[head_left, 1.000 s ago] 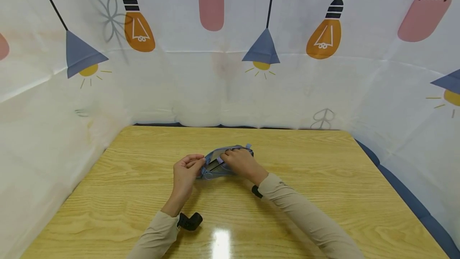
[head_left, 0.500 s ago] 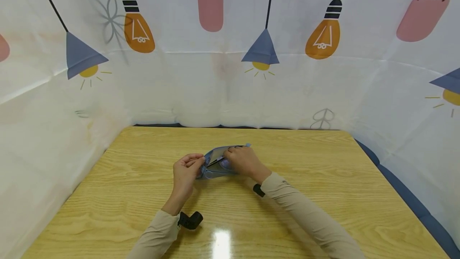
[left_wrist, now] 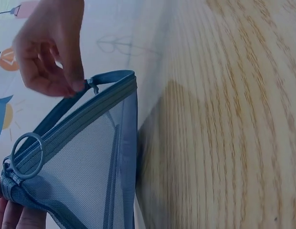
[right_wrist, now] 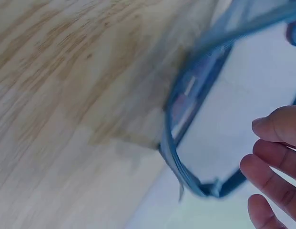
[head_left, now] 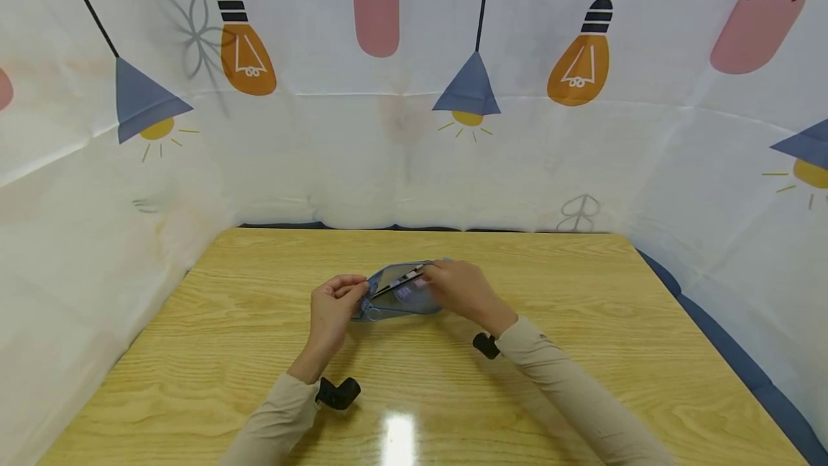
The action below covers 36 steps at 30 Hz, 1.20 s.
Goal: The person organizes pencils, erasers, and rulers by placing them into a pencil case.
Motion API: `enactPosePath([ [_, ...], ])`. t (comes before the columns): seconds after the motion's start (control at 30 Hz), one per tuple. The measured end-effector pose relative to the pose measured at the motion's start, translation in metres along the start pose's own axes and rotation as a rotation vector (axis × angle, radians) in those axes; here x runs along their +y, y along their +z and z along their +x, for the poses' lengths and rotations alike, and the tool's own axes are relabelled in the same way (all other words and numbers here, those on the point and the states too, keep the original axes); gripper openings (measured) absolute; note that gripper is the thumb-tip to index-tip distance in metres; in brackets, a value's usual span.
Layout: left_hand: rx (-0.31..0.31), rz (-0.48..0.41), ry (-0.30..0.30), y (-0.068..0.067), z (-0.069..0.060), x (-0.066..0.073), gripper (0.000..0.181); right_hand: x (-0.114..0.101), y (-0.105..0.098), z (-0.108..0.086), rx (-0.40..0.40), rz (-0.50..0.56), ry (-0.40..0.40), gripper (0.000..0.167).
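A blue mesh zip pouch (head_left: 401,308) stands on the table with its mouth spread apart. My left hand (head_left: 331,318) pinches its left end beside the zip's ring pull (left_wrist: 27,155); in the left wrist view, the fingers (left_wrist: 24,217) show only at the edge. Inside the pouch, a slim dark-and-white stick (head_left: 397,282), perhaps a pen, slants near some purplish items (head_left: 404,292). My right hand (head_left: 462,290) is at the pouch's right part. In the right wrist view, its loosely bent fingers (right_wrist: 274,183) hover over the mouth, with nothing visible between them.
The wood-grain table (head_left: 550,293) extends around the pouch. A white curtain (head_left: 323,149) printed with lamps and bulbs hangs behind it and along both sides. Black wrist cameras (head_left: 339,393) sit on both wrists.
My right hand has drawn back to the right and slightly up from inside the pouch. More of the stick and purplish items shows. The left hand keeps its grip in nearly the same place.
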<state>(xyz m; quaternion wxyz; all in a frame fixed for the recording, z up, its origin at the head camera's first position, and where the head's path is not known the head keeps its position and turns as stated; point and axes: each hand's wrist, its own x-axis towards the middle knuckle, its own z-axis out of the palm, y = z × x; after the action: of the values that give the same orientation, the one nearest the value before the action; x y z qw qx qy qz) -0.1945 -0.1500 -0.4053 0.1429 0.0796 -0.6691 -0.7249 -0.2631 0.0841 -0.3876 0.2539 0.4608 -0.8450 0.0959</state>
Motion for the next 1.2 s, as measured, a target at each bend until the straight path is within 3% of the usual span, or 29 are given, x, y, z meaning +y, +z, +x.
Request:
enactPosePath([
  [0.3,-0.061,0.074,0.006,0.0,0.004,0.0,0.014,0.016,-0.035,-0.031,0.067,0.011,0.121,0.02],
  [0.47,-0.091,0.161,0.037,-0.004,0.006,0.001,0.01,0.024,-0.05,-0.05,0.096,0.011,0.173,0.02],
  [0.67,-0.166,0.309,0.125,-0.01,0.007,0.002,0.009,0.031,-0.064,-0.068,0.088,0.009,0.23,0.018],
  [0.83,-0.264,0.433,0.235,-0.014,0.004,0.002,0.008,0.035,-0.074,-0.081,0.088,0.015,0.278,0.018],
  [1.03,-0.39,0.502,0.323,-0.019,0.0,0.002,0.009,0.041,-0.081,-0.098,0.085,0.019,0.308,0.02],
  [1.2,-0.438,0.589,0.446,-0.031,-0.002,0.007,0.016,0.044,-0.089,-0.112,0.02,-0.034,0.298,0.021],
])
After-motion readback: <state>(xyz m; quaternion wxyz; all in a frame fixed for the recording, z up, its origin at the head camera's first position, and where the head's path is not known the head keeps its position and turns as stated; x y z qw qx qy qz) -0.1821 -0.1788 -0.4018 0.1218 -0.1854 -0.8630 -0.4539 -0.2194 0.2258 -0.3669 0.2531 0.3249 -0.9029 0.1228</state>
